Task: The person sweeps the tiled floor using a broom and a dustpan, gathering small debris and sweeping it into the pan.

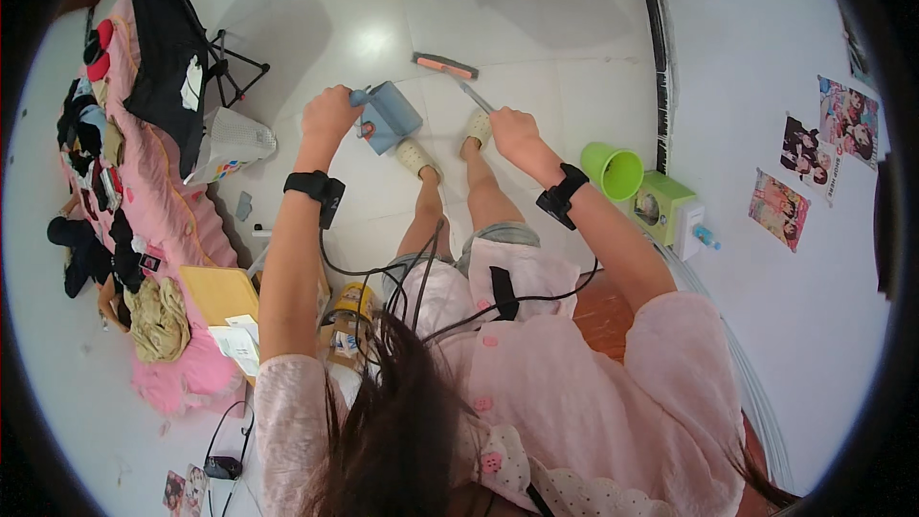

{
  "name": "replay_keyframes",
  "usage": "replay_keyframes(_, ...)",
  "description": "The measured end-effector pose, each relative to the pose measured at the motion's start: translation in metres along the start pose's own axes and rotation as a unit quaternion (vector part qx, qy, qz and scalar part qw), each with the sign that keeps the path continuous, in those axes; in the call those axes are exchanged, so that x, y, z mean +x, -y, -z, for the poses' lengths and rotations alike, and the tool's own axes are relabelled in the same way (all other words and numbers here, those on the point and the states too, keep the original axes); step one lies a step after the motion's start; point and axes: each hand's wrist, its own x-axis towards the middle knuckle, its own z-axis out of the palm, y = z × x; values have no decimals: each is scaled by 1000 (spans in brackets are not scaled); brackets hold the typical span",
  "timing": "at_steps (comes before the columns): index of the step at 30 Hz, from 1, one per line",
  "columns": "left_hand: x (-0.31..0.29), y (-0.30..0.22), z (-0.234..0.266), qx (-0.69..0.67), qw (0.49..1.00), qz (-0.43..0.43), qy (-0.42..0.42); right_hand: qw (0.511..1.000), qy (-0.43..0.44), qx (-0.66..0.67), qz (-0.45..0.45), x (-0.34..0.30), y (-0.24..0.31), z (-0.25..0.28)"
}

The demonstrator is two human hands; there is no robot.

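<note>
My left hand point(330, 113) grips the handle of a blue-grey dustpan point(392, 115) held just above the pale tiled floor, in front of my slippered feet. My right hand point(512, 131) is closed on the thin metal handle of a broom point(469, 91); its orange and dark brush head point(444, 65) rests on the tiles farther out, past the dustpan. Both wrists carry black bands with cables running back to my chest.
A bed point(182, 220) with a pink cover and scattered clothes lies at the left, with a black folding stand point(225, 67) beside it. At the right stand a green bucket point(613, 170) and a small green box point(663, 206) against a white wall with pictures.
</note>
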Motion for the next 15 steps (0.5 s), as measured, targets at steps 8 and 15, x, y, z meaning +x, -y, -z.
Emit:
replay_keyframes(8,-8,0,2,20,1000,1,20,1000,17,21,11,1,17,-28)
replay_keyframes(15,-8,-1,-6,16,1000,-4,15,993,61,34,92,-13,29,-46)
